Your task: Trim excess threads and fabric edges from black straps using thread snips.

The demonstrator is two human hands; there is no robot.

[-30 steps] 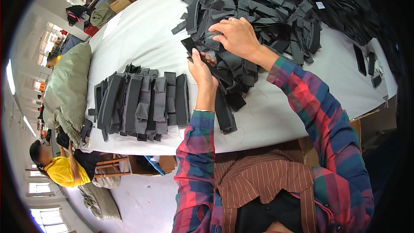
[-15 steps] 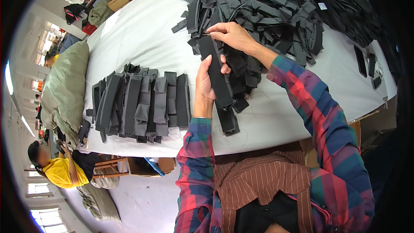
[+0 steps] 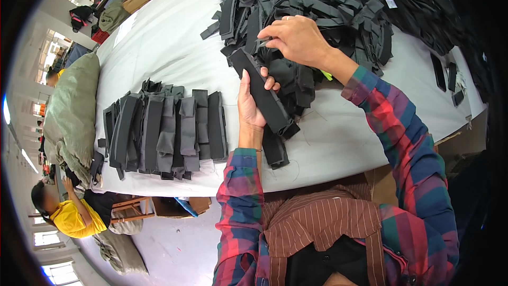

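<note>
My left hand [image 3: 252,101] is closed round a folded black fabric strip [image 3: 263,91], held at a slant above the table. My right hand [image 3: 300,39] is closed just above the strip's upper end, apart from it. Between its fingertips shows a small pointed metal tip, and a bright yellow-green bit [image 3: 326,75] sticks out below the palm; they look like thread snips, mostly hidden by the hand. Another black strip [image 3: 275,151] lies on the table under the held one. Beyond my hands spreads a large heap of dark grey and black strips [image 3: 323,5].
A row of similar strips [image 3: 164,130] lies side by side on the white-covered table [image 3: 174,53] to the left. Black fabric [image 3: 407,0] and a dark flat phone-like object [image 3: 438,71] lie at right. A stuffed green sack [image 3: 71,111] and a person in yellow [image 3: 79,217] are at far left.
My right hand has moved right and away from the upper end of the held strip, and the yellow-green bit has come into view. My left hand still grips the strip.
</note>
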